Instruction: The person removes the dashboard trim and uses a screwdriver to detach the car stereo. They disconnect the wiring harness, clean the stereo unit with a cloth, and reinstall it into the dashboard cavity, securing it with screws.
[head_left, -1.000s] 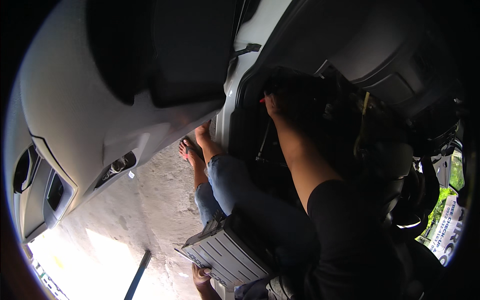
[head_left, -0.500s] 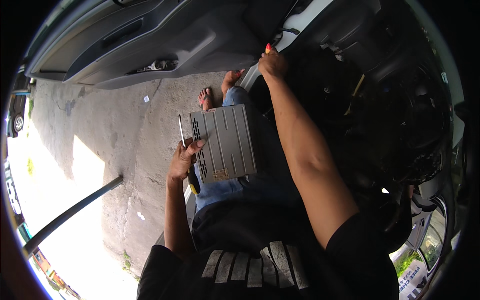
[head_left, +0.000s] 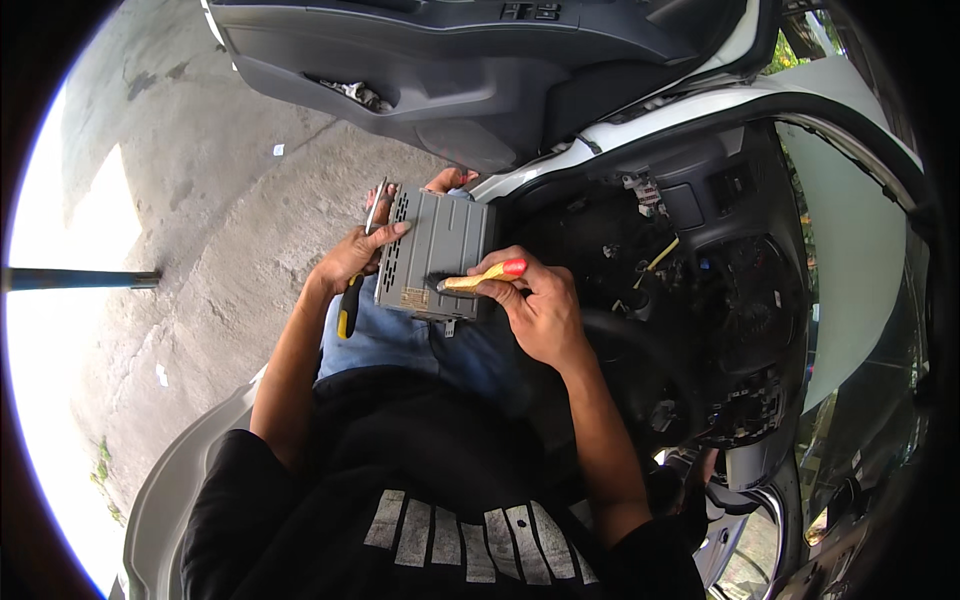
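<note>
A grey metal car stereo unit (head_left: 445,235) with slotted vents along its left side rests over my thighs. My left hand (head_left: 350,254) grips its left edge, thumb on top. That same hand also holds a screwdriver (head_left: 348,308) with a black and yellow handle, its shaft pointing away from me past the vents. In my right hand (head_left: 540,308) is a small paintbrush (head_left: 485,276) with a yellowish, red-tipped handle. Its dark bristles meet the top of the unit near a brownish label (head_left: 416,298). The fingers under the unit are hidden.
An open car door (head_left: 450,85) stretches across the far side, with a white door frame (head_left: 610,135) beside it. To my right lies a dark, partly dismantled dashboard (head_left: 745,300) with exposed parts. Concrete ground (head_left: 230,220) spreads at left, with a dark pole (head_left: 90,280) over it.
My right hand has come back from the door side with the paintbrush, and the bristles are now at the stereo unit. The view has shifted, showing more of the dashboard.
</note>
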